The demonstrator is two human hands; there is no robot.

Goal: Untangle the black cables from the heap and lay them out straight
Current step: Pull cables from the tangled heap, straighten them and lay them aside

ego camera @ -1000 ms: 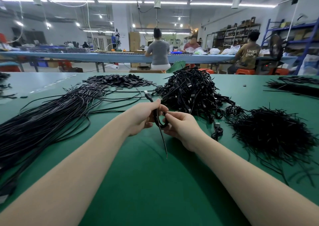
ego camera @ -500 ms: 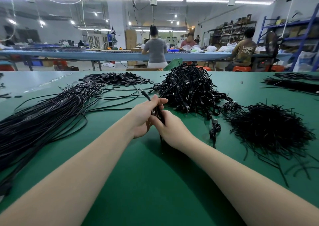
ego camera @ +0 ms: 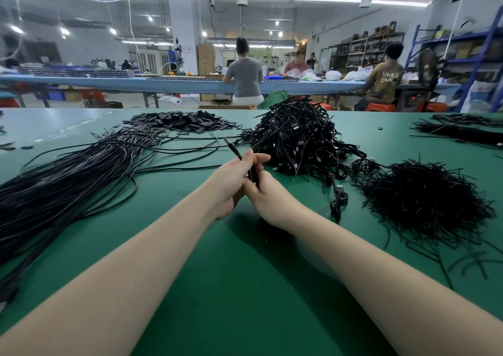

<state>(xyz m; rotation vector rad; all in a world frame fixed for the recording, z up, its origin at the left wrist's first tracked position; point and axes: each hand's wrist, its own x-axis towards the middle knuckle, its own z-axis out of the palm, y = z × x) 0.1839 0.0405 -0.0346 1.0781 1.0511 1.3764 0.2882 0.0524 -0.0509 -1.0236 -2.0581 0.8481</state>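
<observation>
Both hands' grips (ego camera: 251,177) holding one thin black rubber-sheathed cable (ego camera: 234,150); best pulling ends apart slowly, keeping clear of tangled black cable heap (ego camera: 296,138).

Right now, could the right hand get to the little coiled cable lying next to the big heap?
Probably yes. The coiled cable lies on open green table just right of the right hand, nothing between them. But that hand grips the held cable first.

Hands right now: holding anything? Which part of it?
Both hands hold one black cable. The left hand grips it just below the plug end, which sticks up past the fingers; the right hand grips the bunched length lower down.
</observation>
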